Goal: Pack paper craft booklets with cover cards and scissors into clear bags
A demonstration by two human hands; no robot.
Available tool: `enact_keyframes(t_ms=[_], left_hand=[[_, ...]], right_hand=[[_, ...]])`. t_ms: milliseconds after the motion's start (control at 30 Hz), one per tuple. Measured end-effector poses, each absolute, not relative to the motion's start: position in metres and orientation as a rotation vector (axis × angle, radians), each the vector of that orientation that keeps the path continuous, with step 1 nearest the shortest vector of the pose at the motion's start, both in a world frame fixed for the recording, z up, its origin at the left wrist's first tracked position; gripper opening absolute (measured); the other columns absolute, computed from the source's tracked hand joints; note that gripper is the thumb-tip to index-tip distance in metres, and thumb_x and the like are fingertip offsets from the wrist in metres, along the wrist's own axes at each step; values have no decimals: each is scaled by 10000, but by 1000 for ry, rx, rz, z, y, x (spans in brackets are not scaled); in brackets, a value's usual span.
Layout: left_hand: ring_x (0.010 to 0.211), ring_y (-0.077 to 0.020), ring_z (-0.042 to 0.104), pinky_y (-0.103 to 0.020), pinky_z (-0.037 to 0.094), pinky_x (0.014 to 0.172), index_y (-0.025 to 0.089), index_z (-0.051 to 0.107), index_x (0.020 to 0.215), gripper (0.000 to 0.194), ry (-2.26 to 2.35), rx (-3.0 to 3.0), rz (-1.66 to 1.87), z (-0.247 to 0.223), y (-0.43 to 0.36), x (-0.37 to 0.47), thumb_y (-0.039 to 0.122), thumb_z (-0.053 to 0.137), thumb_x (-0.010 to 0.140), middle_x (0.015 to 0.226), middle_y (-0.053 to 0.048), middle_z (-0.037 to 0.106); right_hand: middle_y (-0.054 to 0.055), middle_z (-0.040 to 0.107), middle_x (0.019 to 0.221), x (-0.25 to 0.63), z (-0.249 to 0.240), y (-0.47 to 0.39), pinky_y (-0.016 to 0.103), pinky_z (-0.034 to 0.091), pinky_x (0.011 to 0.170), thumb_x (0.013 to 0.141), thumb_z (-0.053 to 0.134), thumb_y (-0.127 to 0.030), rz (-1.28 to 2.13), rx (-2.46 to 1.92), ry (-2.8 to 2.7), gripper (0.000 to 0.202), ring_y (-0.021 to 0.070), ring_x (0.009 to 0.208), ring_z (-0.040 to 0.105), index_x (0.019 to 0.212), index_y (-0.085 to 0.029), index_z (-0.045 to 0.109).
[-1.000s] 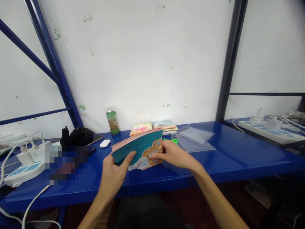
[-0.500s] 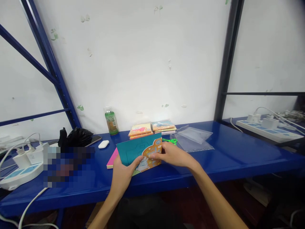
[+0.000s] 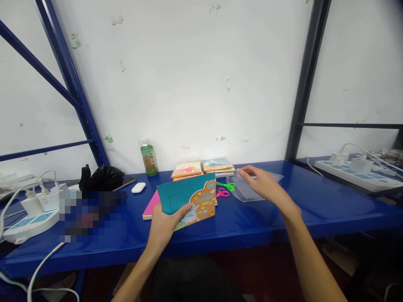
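Observation:
My left hand (image 3: 166,222) is closed on a paper booklet (image 3: 201,201) with a teal and orange cover, thumb across its front. The booklet is held upright, tilted slightly, above the front part of the table. Farther right, my right hand (image 3: 262,182) has its fingertips pinched together at the left edge of a clear plastic bag (image 3: 248,193), partly covering it. Pink scissors (image 3: 223,192) and green scissors (image 3: 231,186) lie between the booklet and the bag. Behind the booklet, a pink pad (image 3: 150,207) shows in part.
Packaged paper stacks (image 3: 187,168) lie at the back beside a green-labelled bottle (image 3: 148,159). A white earbud case (image 3: 138,187) and a black plastic bag (image 3: 105,178) are left. Power strips stand at the far left (image 3: 34,226) and far right (image 3: 362,174) of the blue table (image 3: 315,201).
My right hand has let go of the booklet and moved right to the clear plastic bag. The pink scissors have come into view. My left hand still holds the booklet.

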State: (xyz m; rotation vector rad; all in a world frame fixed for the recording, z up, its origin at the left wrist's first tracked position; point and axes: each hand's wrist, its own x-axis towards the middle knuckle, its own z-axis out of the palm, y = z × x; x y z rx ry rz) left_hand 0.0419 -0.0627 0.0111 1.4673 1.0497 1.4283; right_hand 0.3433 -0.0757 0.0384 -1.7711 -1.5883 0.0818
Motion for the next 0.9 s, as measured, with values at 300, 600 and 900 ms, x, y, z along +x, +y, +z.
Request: enact_keyframes(t_ms=[300,600,900], left_hand=[[886,-340,764,-438,614,799,140,772,938,443,1011,1400,1360,5,-57,39,412,902,613,952,-120,822],[857,-321,765,-403,619,759,138,778,930,458,1021,1383,1348,1,-52,37,423,903,594,944,-113,823],[842,-309,764,-375,615,751,138,789,912,443,978,1336,1380,-1,-53,37,403,918,582,926,-107,824]], right_hand=[[316,657,1211,425,-15,-58,577,467,924,857,543,-642,-17,-2365,-1164,704,474,1171,602,1272,-80,635],[149,767,1053,439,-22,-49,420,529,849,829,641,-450,-47,-2280,-1177,423,348,1001,712,1156,-200,733],[119,785,955,411,21,-74,428,518,877,890,549,-327,-358,-1899,-1003,363,316,966,719,1165,-208,753]])
